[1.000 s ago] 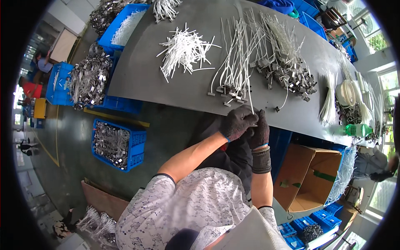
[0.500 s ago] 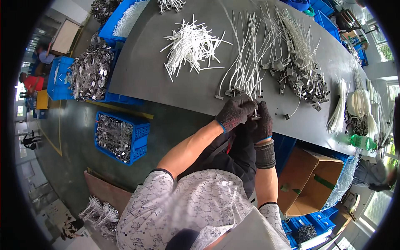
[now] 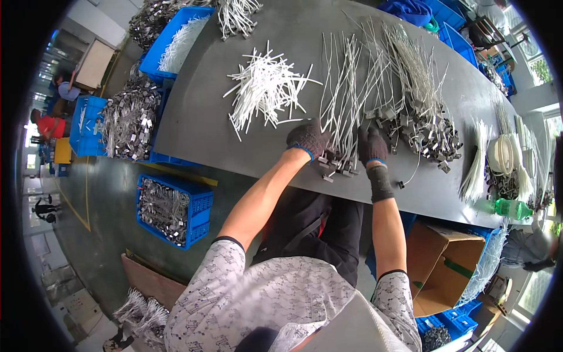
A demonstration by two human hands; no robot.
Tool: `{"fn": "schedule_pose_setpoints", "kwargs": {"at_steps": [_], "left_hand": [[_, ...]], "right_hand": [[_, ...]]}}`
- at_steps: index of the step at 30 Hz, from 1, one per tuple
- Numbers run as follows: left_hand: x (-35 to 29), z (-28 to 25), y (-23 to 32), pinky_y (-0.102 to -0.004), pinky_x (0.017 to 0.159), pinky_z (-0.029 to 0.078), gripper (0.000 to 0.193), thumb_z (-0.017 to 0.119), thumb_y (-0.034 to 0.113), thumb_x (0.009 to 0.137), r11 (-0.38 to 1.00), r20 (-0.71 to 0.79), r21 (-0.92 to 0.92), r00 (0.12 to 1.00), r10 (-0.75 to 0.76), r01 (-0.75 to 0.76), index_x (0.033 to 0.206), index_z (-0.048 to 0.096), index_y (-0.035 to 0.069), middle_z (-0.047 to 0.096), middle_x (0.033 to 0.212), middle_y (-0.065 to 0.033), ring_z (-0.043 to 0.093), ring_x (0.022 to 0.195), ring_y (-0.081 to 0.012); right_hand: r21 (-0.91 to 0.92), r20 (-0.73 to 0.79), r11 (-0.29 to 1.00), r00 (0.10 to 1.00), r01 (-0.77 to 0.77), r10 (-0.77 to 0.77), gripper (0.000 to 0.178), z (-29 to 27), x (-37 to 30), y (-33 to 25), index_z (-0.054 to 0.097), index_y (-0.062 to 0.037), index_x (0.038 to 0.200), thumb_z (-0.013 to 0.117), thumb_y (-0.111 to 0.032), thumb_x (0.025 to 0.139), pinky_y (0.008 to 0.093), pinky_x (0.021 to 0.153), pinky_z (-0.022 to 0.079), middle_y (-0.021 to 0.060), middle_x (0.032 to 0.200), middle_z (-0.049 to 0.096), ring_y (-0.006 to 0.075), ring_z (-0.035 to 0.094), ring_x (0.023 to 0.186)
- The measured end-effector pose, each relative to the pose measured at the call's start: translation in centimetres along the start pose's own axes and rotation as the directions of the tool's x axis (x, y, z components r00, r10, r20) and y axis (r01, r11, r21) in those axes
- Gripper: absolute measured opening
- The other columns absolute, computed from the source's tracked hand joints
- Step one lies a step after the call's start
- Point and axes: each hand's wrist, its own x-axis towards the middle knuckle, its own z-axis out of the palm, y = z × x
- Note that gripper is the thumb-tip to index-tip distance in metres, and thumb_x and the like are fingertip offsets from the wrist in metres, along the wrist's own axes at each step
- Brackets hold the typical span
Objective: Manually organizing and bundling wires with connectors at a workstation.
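Both my hands wear dark knitted gloves and are over the grey table, apart from each other. My left hand (image 3: 308, 139) is by the near right edge of a pile of short white tubes (image 3: 267, 88), close to one tube's end; its fingers are mostly hidden. A bundle of thin pale wires (image 3: 345, 100) with dark metal end pieces (image 3: 339, 164) lies between my hands. On the bundle's right side is my right hand (image 3: 372, 145), near the wires, and whether it grips one does not show. Further right lies a larger heap of wired metal pieces (image 3: 431, 132).
White strands (image 3: 478, 164), a white coil (image 3: 501, 149) and a green bottle (image 3: 512, 209) are at the table's right end. A cardboard box (image 3: 440, 258) stands below the near edge. Blue crates (image 3: 199, 214) of wired parts stand left. People are at the far left.
My hands have parted from a metal piece held together near the table edge. The left has moved left and up toward the tubes; the right has moved forward. The view has shifted slightly.
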Motion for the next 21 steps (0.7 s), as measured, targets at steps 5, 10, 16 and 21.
{"fn": "schedule_pose_setpoints", "kwargs": {"at_steps": [5,10,16,21], "left_hand": [[3.0,4.0,-1.9,-0.0502,0.094,0.053,0.052,0.065,0.039,0.088,0.968,-0.039,-0.208,0.987,-0.153,0.142,0.124,0.057,0.003,0.070,0.111,-0.0278,0.067,0.107,-0.0447],[6.3,5.3,-3.3,-0.0487,0.089,0.055,0.046,0.065,0.031,0.086,0.975,0.156,-0.168,0.980,-0.120,0.146,0.116,0.065,-0.003,0.069,0.110,-0.0324,0.068,0.106,-0.0458],[6.0,7.5,-2.3,-0.0470,0.094,0.055,0.044,0.070,0.030,0.085,0.988,0.231,-0.152,0.973,0.012,0.023,0.119,0.069,0.002,0.068,0.119,-0.0297,0.066,0.114,-0.0447],[2.5,7.4,0.3,-0.0455,0.083,0.055,0.043,0.071,0.031,0.083,0.982,0.231,-0.144,0.961,0.151,-0.120,0.112,0.070,-0.001,0.071,0.104,-0.0274,0.070,0.099,-0.0395]], "right_hand": [[0.109,-0.110,0.994,0.994,0.028,-0.016,0.064,4.7,0.9,-2.5,0.055,0.0018,0.130,0.060,-0.052,0.095,0.0539,0.094,0.051,0.0293,0.108,0.071,0.0508,0.065,0.105],[0.557,0.323,0.808,0.946,-0.190,-0.001,0.075,4.7,2.3,-3.7,0.066,0.0102,0.115,0.071,-0.058,0.085,0.0478,0.088,0.052,0.0299,0.103,0.072,0.0424,0.069,0.098],[0.222,0.432,0.968,0.902,-0.116,0.009,0.054,5.3,4.3,-5.0,0.077,-0.0041,0.107,0.073,-0.051,0.082,0.0496,0.084,0.056,0.0245,0.100,0.074,0.0425,0.071,0.099],[-0.225,0.528,0.940,0.843,0.255,-0.102,0.063,6.1,5.8,-3.1,0.077,-0.0019,0.107,0.080,-0.053,0.071,0.0449,0.092,0.056,0.0256,0.114,0.072,0.0408,0.068,0.112]]}}
